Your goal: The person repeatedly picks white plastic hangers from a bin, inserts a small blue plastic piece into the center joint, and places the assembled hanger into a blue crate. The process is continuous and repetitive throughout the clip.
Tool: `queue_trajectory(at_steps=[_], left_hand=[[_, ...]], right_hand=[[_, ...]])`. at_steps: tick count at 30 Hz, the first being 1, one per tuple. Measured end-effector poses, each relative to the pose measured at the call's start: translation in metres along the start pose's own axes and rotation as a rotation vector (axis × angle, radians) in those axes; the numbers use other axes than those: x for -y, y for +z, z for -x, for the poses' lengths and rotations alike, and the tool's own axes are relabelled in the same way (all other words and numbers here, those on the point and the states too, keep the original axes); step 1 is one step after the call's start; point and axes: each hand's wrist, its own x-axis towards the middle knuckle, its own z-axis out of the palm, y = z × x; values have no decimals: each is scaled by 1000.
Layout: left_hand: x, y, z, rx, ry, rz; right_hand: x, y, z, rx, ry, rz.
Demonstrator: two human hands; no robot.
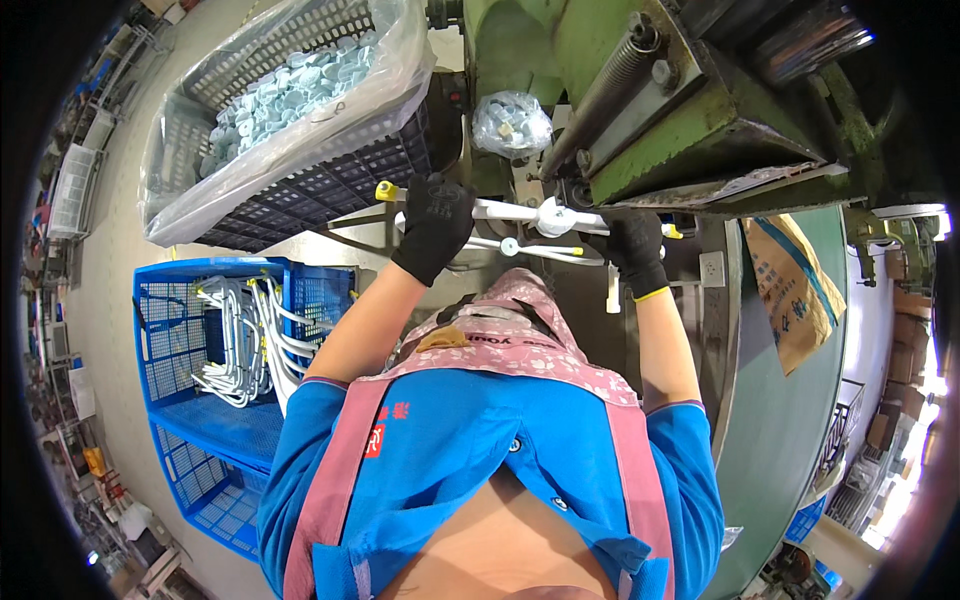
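My left hand, in a black glove, is closed round the left part of a white bent-tube frame with yellow ends. The right end of this frame is in the grip of my right hand, also gloved in black. Between the hands a pale round disc sits on the upper tube. Below it runs a thinner white tube with a smaller disc; whether it belongs to the same frame I cannot tell. The frame is held level in front of the green machine, just under its metal edge.
At upper left stands a black crate, lined with clear plastic and heaped with pale blue-grey discs. Blue baskets below it hold white bent tubes. A bag of small parts hangs by the machine. A brown sack lies on the green bench.
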Motion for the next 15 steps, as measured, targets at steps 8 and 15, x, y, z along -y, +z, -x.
queue_trajectory(at_steps=[8, 15], left_hand=[[-2, 7, 1, 11, -50, -78], [-5, -37, -10, -142, -34, 32]], right_hand=[[5, -10, -9, 123, 54, 14], [-22, -11, -9, 80, -72, -75]])
